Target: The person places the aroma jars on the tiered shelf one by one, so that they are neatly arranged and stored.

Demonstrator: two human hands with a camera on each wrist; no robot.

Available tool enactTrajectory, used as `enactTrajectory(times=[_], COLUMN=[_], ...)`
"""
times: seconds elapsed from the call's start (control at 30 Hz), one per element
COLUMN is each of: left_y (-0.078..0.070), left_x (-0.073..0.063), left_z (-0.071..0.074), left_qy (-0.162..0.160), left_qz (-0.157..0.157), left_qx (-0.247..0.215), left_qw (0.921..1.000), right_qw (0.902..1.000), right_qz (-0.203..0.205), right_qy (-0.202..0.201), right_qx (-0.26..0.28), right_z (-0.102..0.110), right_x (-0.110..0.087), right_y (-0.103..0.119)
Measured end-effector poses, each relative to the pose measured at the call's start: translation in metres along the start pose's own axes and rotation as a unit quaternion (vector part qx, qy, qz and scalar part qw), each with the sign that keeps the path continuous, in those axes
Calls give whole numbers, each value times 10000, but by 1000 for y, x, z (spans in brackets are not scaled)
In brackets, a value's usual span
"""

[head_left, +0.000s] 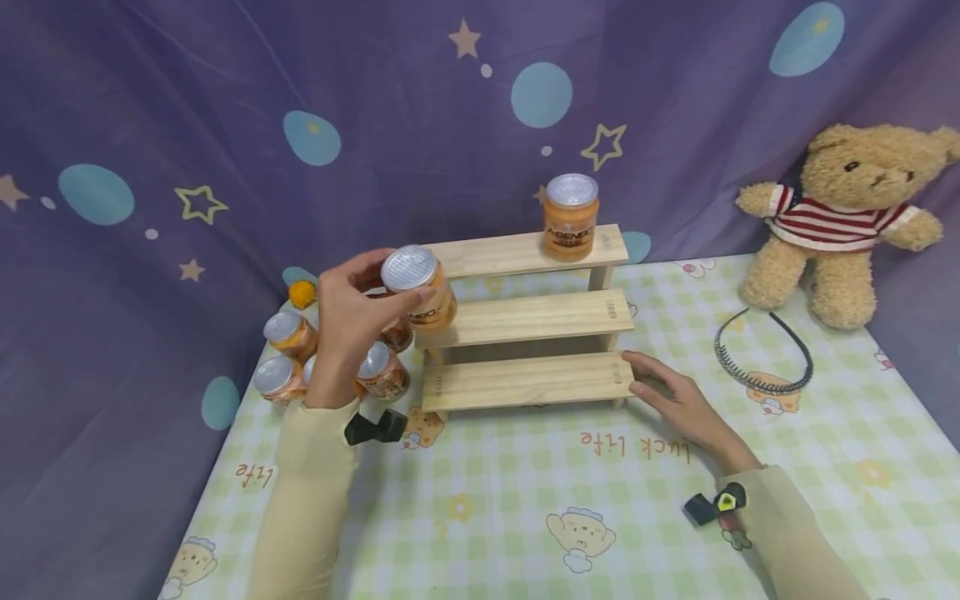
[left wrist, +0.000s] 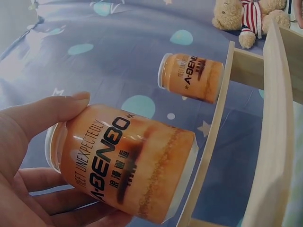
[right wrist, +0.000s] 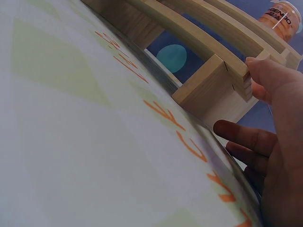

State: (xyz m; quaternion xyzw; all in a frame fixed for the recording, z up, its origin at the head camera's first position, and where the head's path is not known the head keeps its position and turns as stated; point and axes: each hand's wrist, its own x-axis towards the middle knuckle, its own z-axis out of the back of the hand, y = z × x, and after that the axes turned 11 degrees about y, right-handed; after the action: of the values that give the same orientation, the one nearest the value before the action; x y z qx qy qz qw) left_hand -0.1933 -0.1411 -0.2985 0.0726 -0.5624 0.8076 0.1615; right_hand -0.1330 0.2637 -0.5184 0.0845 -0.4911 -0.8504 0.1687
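My left hand [head_left: 347, 315] grips an orange A-BENBO can [head_left: 435, 310] by its upper part, with the silver lid uppermost. In the head view this can overlaps the left ends of the upper and middle boards of a three-step wooden shelf [head_left: 525, 383]. The left wrist view shows the thumb and fingers round the lidded end of the held can [left wrist: 137, 161], its label facing the camera. At the right end of the lowest board, my right hand [head_left: 678, 404] pinches the corner with thumb and index finger. Its other fingers [right wrist: 241, 135] extend loosely below the board.
Another orange can [head_left: 570, 229] stands upright at the right of the top board. Several more cans [head_left: 291, 336] cluster left of the shelf, partly hidden by the left arm, with a yellow ball [head_left: 302, 293] behind. A black headband [head_left: 802, 354] and teddy bear [head_left: 840, 217] are at the right.
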Motion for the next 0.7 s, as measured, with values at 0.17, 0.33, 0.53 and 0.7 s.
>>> enactTrajectory(times=[0.17, 0.33, 0.53, 0.7], left_y=[-5, -10, -15, -19], left_x=[15, 30, 47, 60], left_z=[-10, -20, -36, -49], left_qy=[12, 42, 67, 90], left_qz=[-70, -41, -30, 115], left_qx=[45, 42, -85, -60], left_qw=[10000, 10000, 9999, 9999], right_qw=[10000, 10000, 10000, 10000], right_qz=[9, 17, 18, -9], right_qy=[-12, -22, -5, -41], right_qx=[29, 76, 72, 70], right_z=[0, 0, -1, -1], right_x=[0, 0, 0, 0], right_y=[-1, -1, -1, -1])
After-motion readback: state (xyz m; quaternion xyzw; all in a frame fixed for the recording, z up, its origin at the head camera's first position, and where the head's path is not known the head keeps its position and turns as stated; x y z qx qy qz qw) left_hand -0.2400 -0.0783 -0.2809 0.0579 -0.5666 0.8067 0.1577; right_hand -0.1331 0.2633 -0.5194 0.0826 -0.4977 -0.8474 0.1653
